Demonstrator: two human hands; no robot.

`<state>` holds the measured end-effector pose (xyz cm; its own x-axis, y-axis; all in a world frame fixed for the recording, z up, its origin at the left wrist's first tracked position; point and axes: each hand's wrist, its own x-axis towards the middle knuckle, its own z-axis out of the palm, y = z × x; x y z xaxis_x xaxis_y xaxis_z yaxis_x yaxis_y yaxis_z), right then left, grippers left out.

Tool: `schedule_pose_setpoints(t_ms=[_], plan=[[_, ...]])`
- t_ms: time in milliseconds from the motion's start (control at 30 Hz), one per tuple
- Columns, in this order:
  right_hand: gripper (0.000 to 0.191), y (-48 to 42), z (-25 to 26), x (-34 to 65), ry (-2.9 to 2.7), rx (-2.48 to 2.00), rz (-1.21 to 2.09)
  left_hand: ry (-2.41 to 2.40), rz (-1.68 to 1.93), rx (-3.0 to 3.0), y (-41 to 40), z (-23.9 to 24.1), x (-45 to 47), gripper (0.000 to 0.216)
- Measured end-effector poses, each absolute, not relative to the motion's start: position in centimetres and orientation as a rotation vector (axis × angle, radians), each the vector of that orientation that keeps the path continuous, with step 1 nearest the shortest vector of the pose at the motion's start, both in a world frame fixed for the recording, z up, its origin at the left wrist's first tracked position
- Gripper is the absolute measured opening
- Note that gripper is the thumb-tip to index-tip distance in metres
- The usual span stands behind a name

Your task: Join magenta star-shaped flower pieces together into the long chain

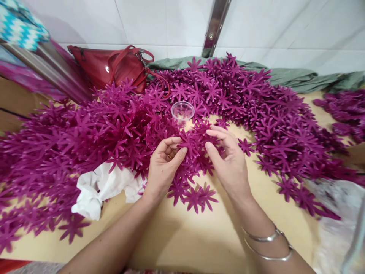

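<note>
A great heap of magenta star-shaped flower pieces [114, 129] arcs across a tan table [188, 236]. My left hand [164, 163] and my right hand [228, 156] meet at the middle of the table, both pinching the same small stack of flower pieces [194, 142] between thumb and fingers. More loose flower pieces [196, 198] lie flat just under my wrists. A small clear plastic cup [182, 111] stands upright right behind my fingertips. Two metal bangles [268, 247] ring my right forearm.
A crumpled white cloth [99, 190] lies left of my left hand. A red handbag [114, 68] rests against the tiled wall, beside a metal post [213, 26]. Green fabric [299, 78] runs along the back. A clear plastic bag [339, 224] sits at the right edge.
</note>
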<state>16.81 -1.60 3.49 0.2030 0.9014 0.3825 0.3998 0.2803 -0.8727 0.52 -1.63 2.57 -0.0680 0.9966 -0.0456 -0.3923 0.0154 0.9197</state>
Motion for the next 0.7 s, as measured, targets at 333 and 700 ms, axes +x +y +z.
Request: schedule_pose_setpoints(t_ms=[333,700], plan=[[0.007,-2.4,3.5,15.4,-1.427,-1.255,0.706,0.939,1.359,0.934,-2.0,2.8,0.7,0.021],[0.008,-1.9,3.0,15.7,-1.269,-1.137,1.080,0.939,1.338,0.901,-2.0,2.9,0.7,0.023]])
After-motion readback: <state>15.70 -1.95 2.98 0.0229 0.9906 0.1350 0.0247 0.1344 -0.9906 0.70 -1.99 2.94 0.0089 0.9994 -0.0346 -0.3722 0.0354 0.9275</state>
